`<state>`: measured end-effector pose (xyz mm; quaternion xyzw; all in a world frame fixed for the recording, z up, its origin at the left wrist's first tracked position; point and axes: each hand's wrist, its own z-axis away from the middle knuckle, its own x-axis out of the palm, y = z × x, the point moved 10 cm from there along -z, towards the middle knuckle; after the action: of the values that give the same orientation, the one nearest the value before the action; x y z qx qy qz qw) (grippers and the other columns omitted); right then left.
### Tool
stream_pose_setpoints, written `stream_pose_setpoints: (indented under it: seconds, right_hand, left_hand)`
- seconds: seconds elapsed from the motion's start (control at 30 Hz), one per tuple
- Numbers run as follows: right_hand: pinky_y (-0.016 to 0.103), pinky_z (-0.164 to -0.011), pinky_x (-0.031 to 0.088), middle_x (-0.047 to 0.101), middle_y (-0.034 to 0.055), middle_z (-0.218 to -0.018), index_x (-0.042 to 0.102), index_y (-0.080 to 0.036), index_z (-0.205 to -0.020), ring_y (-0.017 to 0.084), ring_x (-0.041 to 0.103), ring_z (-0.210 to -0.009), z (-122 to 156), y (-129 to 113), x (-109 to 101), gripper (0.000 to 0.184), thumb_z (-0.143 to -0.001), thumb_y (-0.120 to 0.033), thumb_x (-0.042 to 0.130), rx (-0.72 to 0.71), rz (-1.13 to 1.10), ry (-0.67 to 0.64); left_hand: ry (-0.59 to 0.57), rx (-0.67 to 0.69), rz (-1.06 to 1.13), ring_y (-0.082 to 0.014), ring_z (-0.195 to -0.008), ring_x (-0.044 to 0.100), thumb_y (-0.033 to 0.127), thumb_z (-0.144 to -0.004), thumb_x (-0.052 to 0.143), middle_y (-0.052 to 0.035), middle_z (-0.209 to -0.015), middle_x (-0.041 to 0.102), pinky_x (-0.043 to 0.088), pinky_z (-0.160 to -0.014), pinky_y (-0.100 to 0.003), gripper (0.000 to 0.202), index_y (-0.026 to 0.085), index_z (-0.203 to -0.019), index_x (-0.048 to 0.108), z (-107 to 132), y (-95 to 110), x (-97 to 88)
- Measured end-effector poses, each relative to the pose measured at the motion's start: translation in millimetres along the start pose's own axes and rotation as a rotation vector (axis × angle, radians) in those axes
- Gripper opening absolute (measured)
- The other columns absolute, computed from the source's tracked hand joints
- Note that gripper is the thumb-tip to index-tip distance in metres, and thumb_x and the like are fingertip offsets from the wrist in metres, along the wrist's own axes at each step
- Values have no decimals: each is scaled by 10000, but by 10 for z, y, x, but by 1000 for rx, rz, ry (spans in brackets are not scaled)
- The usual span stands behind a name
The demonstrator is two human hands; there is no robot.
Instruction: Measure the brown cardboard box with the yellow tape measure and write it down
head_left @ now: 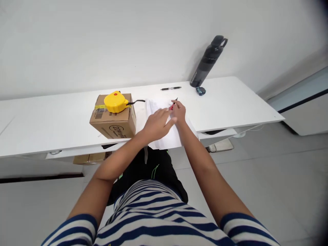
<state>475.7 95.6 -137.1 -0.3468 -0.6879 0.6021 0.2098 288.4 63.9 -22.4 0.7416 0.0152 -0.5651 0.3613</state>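
Observation:
White paper sheets (167,140) lie on the white desk, their near edge hanging over its front. My left hand (159,123) is over the paper with its fingers stretched out and holds nothing; whether it touches the sheets I cannot tell. Pinched in my right hand (178,111) is a red pen (171,107) with a dark end, held over the right part of the paper. My left fingertips come close to the pen and partly cover the view of it.
Left of the paper a cardboard box (110,128) carries a yellow tape measure (115,101) with a black strap. A black pen (171,88) lies behind the paper. Farther right stand a dark bottle (208,61) and a small dark blue object (201,91). The desk's front edge (246,125) runs before me.

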Motion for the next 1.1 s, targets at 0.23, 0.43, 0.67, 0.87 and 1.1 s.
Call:
stream_pose_setpoints:
  seconds: [0.23,0.43,0.67,0.87,1.1]
  right_hand:
    - [317,-762,464,645,-8,-793,616,-233,-1037,179,593,-747,92,-3,-49,254,-803,-317,563,28,80,69]
    - [297,-699,418,538,-38,-640,555,-247,-740,156,524,-666,185,-280,171,349,-835,-572,637,-77,82,-113]
    - [321,-600,413,474,-25,-518,603,-243,-747,167,477,-538,-116,-328,604,508,-963,-625,346,-35,26,-302]
    - [331,-590,400,484,-17,-488,630,-227,-641,163,466,-527,-27,-216,722,499,-892,-648,540,7,58,-410]
    - [339,-683,442,530,-15,-550,630,-230,-636,180,513,-624,-23,-216,700,422,-861,-582,566,-2,89,-341]
  left_hand:
    - [-31,-379,-300,-309,-1616,146,503,-1040,254,-108,-1737,172,115,-1307,-555,718,94,-1630,262,-85,-1084,557]
    - [-5,-345,-365,-305,-1611,173,500,-1034,228,-117,-1730,180,125,-1298,-589,721,100,-1633,264,-12,-1106,514]
    - [36,-283,-373,-317,-1603,201,532,-1036,237,-136,-1715,226,144,-1297,-587,733,89,-1616,307,19,-1105,547]
    - [41,-288,-359,-324,-1609,174,527,-1030,273,-130,-1718,216,126,-1302,-586,736,78,-1611,311,27,-1094,553]
    - [36,-314,-316,-311,-1612,167,526,-1019,310,-116,-1718,229,108,-1311,-567,727,107,-1614,319,21,-1083,530]
